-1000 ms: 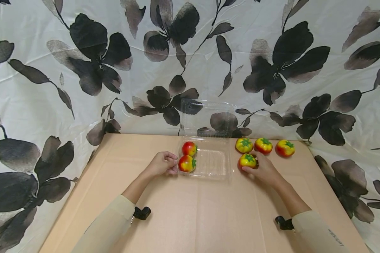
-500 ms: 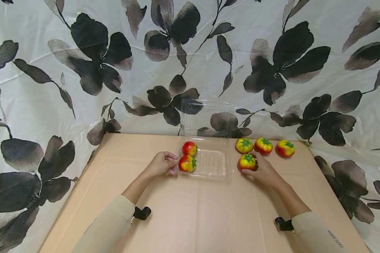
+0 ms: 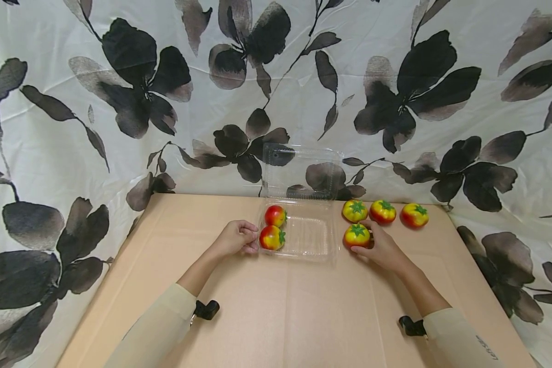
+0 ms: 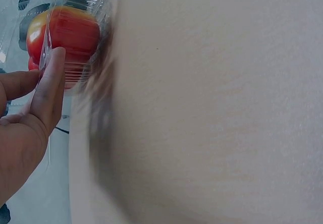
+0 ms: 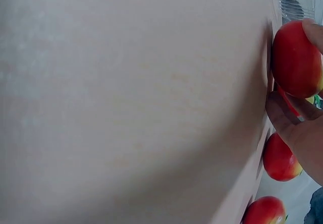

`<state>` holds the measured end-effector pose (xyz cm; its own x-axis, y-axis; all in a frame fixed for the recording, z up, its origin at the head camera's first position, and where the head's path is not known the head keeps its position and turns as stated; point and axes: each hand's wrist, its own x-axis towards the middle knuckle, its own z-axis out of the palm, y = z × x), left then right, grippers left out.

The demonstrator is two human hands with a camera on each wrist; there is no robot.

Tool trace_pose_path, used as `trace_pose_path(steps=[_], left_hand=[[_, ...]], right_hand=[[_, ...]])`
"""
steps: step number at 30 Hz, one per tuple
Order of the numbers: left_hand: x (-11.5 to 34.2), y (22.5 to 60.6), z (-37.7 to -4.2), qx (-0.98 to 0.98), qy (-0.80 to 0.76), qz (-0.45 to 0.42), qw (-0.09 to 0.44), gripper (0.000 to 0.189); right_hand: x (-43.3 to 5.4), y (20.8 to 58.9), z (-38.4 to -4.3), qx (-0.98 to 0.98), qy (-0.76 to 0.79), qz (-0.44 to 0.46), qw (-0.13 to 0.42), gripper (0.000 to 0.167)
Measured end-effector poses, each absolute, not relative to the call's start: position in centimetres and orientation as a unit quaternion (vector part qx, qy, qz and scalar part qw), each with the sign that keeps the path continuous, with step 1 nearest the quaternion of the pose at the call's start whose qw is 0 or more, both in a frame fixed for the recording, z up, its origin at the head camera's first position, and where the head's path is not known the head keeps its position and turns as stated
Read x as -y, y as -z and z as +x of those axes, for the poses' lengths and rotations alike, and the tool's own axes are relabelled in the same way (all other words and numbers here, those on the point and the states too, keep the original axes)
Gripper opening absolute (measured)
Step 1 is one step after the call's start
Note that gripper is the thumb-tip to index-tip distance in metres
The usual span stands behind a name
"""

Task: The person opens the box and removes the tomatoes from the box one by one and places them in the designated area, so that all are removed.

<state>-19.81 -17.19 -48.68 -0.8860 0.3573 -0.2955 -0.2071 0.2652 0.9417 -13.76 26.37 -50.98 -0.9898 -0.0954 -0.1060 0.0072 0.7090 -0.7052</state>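
A clear plastic clamshell container [image 3: 312, 236] lies with its lid [image 3: 301, 166] raised at the back of the table. Two red-and-yellow tomatoes [image 3: 272, 238] sit in its left side, one behind the other. My left hand [image 3: 233, 238] pinches the container's left wall between thumb and fingers, as the left wrist view shows beside a tomato [image 4: 75, 35]. Right of the container, my right hand [image 3: 383, 248] grips another tomato [image 3: 357, 235] with a green leafy top. In the right wrist view, thumb and fingers go round this tomato [image 5: 295, 62], low by the tabletop.
Behind and right of my right hand stand three more tomatoes [image 3: 354, 210], in a row along the table's back edge. The light wooden-toned table [image 3: 285, 306] runs up to a white cloth [image 3: 303, 102] with dark flowers, which hangs behind and at the sides.
My right hand's tomato has shifted slightly left, towards the container, and turned a little in the fingers. My left hand and the container stay where they were.
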Motion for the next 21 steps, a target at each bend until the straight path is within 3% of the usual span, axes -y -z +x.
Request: trace_pose_path(steps=[21], left_hand=[[17.19,48.50,-19.73,-0.759,-0.606,0.049,0.232,0.024]], right_hand=[[-26.21,51.06,-13.80,-0.923,0.378,-0.028,0.068,0.091]])
